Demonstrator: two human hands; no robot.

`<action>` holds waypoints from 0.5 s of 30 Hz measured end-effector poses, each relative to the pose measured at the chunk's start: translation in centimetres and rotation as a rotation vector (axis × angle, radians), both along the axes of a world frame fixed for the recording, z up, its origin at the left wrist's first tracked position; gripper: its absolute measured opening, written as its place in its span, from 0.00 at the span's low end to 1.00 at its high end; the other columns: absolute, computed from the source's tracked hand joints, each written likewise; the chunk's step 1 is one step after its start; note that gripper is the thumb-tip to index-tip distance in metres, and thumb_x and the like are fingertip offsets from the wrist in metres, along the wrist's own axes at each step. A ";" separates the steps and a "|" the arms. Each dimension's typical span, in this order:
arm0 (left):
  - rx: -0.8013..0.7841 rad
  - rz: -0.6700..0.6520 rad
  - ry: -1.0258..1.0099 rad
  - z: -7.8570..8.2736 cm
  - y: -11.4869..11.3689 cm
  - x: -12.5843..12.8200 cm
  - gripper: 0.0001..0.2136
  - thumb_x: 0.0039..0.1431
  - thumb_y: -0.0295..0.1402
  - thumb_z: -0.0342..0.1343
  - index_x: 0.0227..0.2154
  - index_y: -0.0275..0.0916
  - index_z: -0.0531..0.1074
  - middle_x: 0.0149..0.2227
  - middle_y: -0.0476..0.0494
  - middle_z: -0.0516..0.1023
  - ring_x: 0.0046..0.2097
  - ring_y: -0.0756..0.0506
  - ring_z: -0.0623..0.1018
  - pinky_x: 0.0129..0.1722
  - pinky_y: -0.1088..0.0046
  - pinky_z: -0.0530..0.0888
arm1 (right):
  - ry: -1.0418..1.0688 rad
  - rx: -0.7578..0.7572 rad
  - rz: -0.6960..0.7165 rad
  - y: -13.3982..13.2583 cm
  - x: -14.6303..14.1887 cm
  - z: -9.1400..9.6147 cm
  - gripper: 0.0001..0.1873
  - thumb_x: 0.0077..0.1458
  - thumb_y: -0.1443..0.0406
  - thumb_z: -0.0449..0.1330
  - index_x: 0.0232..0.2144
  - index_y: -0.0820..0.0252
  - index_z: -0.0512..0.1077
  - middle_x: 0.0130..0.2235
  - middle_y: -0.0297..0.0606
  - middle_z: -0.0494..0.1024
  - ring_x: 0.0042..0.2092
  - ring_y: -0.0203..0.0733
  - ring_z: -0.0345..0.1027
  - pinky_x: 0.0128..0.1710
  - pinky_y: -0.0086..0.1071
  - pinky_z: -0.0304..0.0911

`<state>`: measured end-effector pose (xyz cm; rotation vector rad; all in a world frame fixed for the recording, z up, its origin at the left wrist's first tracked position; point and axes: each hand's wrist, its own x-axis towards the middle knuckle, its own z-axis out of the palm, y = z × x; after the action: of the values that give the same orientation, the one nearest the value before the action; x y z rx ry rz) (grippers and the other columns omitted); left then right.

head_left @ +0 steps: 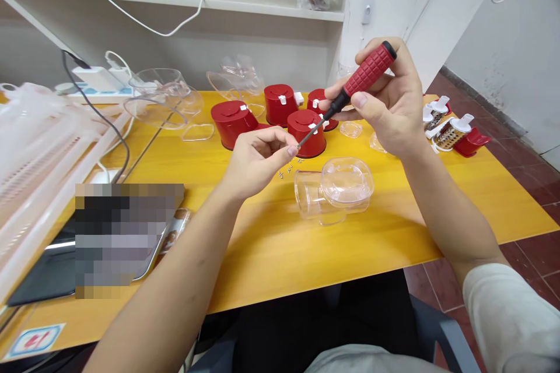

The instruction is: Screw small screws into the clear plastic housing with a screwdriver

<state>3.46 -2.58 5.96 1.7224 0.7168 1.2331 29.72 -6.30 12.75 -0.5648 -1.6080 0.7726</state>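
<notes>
1. Left hand: curled into a fine pinch, held low at centre, wrist slightly bent.
2. Right hand: closed in a firm grip, raised higher than the left.
3. Left forearm and right forearm: both angled inward, hands near each other.

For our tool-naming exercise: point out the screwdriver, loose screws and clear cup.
Red-handled screwdriver (366,70), head view, on the grip.
Small screws (289,168), head view, on one screw.
Clear plastic cup (308,192), head view, on its wall.
</notes>
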 end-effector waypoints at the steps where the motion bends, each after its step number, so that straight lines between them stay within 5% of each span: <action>1: -0.005 -0.004 -0.002 0.0 0.0 0.0 0.21 0.55 0.50 0.83 0.28 0.40 0.82 0.31 0.44 0.82 0.34 0.46 0.76 0.37 0.69 0.76 | -0.007 -0.007 -0.002 0.0 0.0 0.0 0.32 0.67 0.47 0.75 0.59 0.50 0.62 0.46 0.30 0.89 0.52 0.34 0.92 0.47 0.25 0.91; 15: -0.037 0.002 0.024 -0.5 0.1 0.2 0.16 0.55 0.45 0.80 0.29 0.40 0.82 0.30 0.46 0.81 0.33 0.46 0.75 0.36 0.69 0.74 | -0.040 -0.040 0.034 -0.4 -0.5 0.3 0.34 0.66 0.46 0.76 0.59 0.50 0.63 0.48 0.31 0.89 0.51 0.33 0.91 0.57 0.29 0.92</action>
<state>3.67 -2.52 5.45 1.7091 0.7512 1.1955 29.26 -6.67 13.10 -0.5860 -1.6456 0.8250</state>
